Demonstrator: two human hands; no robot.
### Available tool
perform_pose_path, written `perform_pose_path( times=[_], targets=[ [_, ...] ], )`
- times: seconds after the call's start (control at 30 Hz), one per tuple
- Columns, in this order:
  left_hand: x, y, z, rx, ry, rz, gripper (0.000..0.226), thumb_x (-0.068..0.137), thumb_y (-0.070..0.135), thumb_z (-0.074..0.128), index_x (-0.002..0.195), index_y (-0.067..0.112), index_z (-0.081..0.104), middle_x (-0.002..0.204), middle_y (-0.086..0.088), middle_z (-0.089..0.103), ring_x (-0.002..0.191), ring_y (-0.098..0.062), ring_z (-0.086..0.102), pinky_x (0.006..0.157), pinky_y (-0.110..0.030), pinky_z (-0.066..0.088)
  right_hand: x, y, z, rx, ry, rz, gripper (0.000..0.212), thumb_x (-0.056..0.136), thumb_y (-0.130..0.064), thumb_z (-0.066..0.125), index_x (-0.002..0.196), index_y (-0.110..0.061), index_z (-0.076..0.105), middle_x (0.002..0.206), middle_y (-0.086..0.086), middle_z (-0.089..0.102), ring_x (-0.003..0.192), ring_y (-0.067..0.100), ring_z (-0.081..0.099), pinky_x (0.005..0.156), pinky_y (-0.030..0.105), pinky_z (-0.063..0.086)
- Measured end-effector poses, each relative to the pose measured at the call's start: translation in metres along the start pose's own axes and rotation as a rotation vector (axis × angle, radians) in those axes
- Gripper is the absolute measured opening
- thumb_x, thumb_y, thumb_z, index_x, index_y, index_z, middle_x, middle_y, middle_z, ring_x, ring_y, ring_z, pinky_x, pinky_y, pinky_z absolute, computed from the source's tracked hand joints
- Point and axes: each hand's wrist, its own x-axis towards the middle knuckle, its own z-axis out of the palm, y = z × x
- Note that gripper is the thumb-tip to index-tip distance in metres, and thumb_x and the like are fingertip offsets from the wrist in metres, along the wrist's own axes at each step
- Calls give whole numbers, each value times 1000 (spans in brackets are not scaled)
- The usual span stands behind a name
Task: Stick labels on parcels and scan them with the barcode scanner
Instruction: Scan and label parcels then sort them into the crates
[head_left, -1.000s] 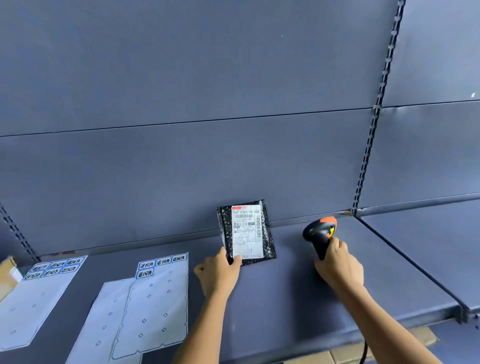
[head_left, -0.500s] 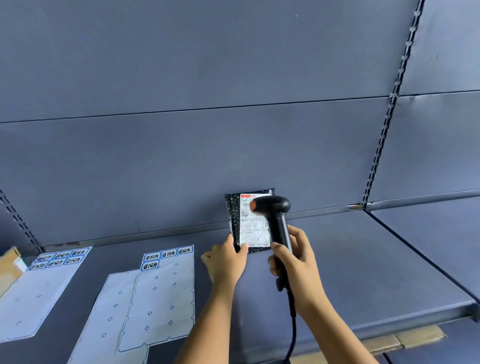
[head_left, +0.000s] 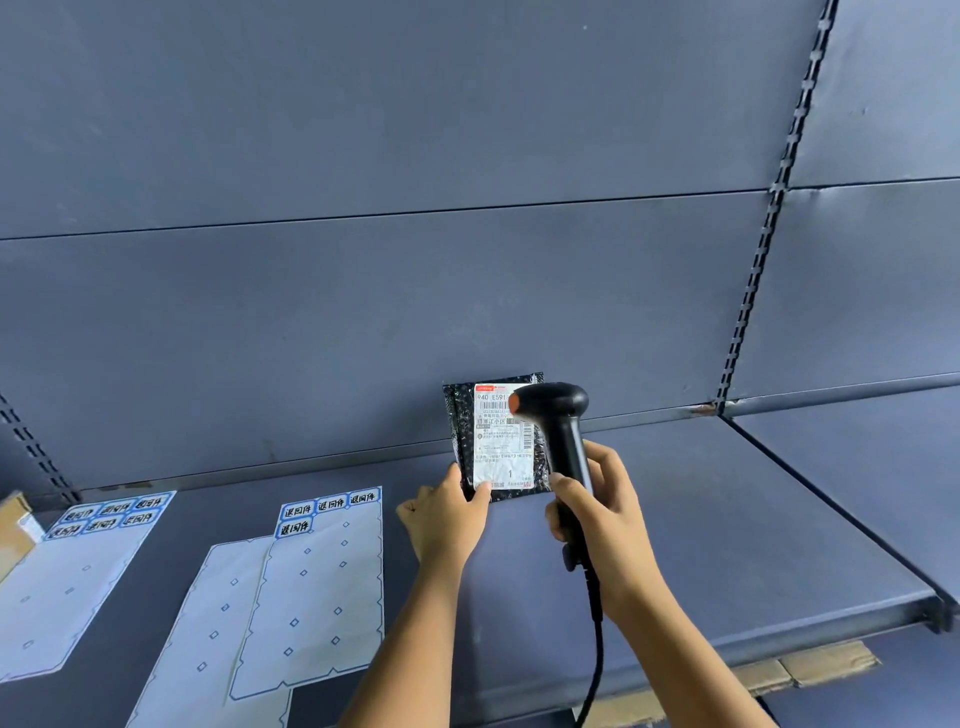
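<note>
A small black parcel (head_left: 465, 436) with a white shipping label (head_left: 498, 447) leans upright against the shelf's back panel. My left hand (head_left: 447, 519) pinches its lower left corner, thumb on the label's bottom edge. My right hand (head_left: 602, 525) grips the handle of a black barcode scanner (head_left: 558, 415) with an orange tip. The scanner's head sits right in front of the label's upper right part and hides it. Its cable (head_left: 597, 654) hangs down past the shelf edge.
Sticker sheets lie flat on the grey shelf (head_left: 727, 519): one (head_left: 311, 587) with a few blue stickers on top overlaps another (head_left: 208, 639), a third (head_left: 67, 577) is at far left. A cardboard box corner (head_left: 13, 535) is at the left edge. Cardboard (head_left: 810, 667) shows below the shelf front.
My right hand lifted the scanner from the shelf at the right and brought it leftward in front of the parcel's label. My left hand kept hold of the parcel.
</note>
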Motion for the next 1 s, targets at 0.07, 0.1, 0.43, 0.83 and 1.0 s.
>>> perform_pose_path(
  times=[0.07, 0.1, 0.43, 0.83, 1.0],
  targets=[
    [-1, 0, 0, -24, 0, -1, 29, 92, 44, 41, 100, 19, 52, 91, 0, 64, 103, -22, 52, 87, -37, 26, 12, 2, -12, -139, 73, -47, 26, 88, -3, 57, 107, -19, 52, 85, 1, 60, 54, 15, 50, 45, 25, 38],
    [-1, 0, -1, -30, -4, 2, 29, 92, 44, 40, 101, 19, 52, 91, 1, 64, 103, -22, 52, 88, -37, 25, 21, 4, -20, -270, 121, -76, 27, 86, -7, 60, 107, -22, 51, 89, 1, 62, 59, 16, 53, 49, 27, 40],
    [1, -1, 0, -36, -3, 0, 28, 92, 45, 41, 102, 22, 53, 91, 1, 65, 102, -21, 53, 89, -36, 26, 85, 41, -90, -1506, 159, 35, 38, 95, -22, 47, 127, -4, 35, 122, 16, 44, 96, 40, 59, 63, 35, 36],
    [1, -2, -1, -151, 9, -15, 25, 88, 45, 46, 90, 21, 54, 80, 3, 63, 92, -20, 54, 83, -33, 24, 84, 62, -72, -1503, 93, -352, 68, 55, -11, 82, 116, 6, 58, 124, 25, 55, 106, 46, 55, 86, 47, 47],
    [-8, -11, -13, -524, -160, 18, 22, 82, 46, 56, 92, 27, 61, 96, 8, 67, 99, -18, 53, 97, -33, 37, 77, 48, -33, -570, -24, 146, 60, 93, -16, 55, 146, -9, 27, 141, 3, 45, 130, 20, 45, 101, 32, 42]
  ],
)
